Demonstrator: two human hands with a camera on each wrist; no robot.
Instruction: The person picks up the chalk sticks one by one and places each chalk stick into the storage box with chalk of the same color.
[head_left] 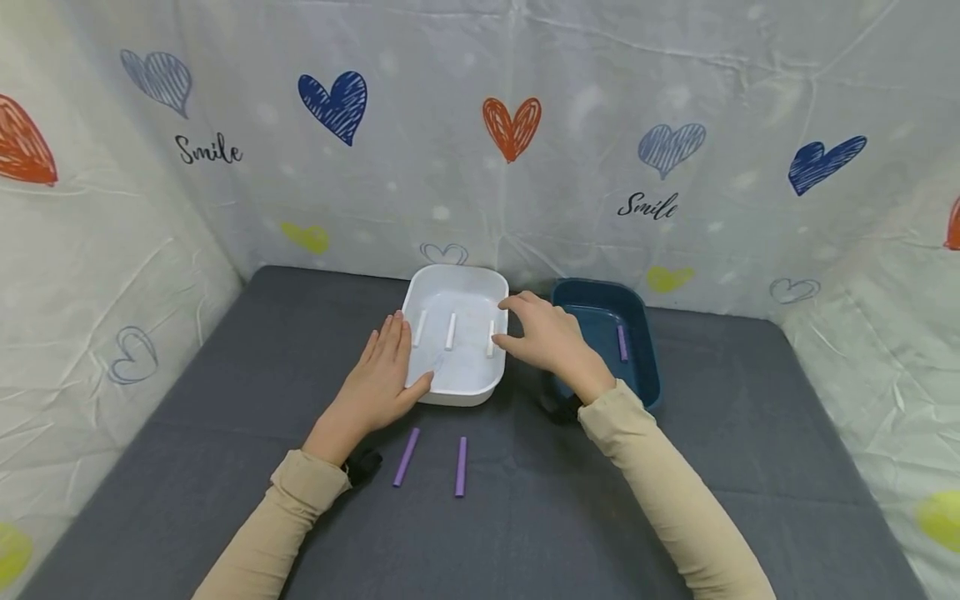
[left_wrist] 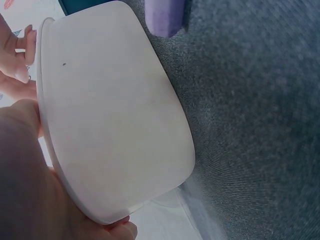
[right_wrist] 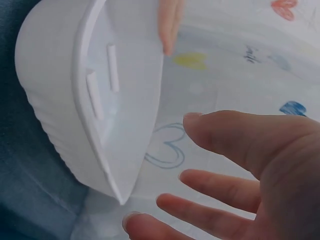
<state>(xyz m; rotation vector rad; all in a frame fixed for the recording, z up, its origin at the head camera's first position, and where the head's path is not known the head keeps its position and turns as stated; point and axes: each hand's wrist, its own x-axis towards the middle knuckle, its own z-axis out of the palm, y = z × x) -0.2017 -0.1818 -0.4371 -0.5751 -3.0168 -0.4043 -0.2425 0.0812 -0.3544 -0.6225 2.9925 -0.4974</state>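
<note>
My left hand (head_left: 378,375) rests along the left side of a white tray (head_left: 457,392), its fingers straight and its thumb at the near rim. Inside the tray lie three white chalk-like sticks: a left one (head_left: 419,328), a middle one (head_left: 451,332) and a right one (head_left: 491,338). Over the right rim hovers my right hand (head_left: 551,333), fingers spread, holding nothing; its thumb tip overlaps the right stick in the head view. In the right wrist view, a gap shows between that hand's fingers (right_wrist: 215,185) and the tray.
A dark teal tray (head_left: 654,367) stands to the right with one purple stick (head_left: 622,342) in it. Nearer me, two purple sticks, one tilted (head_left: 407,457) and one straighter (head_left: 461,467), lie on the grey cloth (head_left: 540,517). Behind hangs a heart-printed curtain (head_left: 435,167).
</note>
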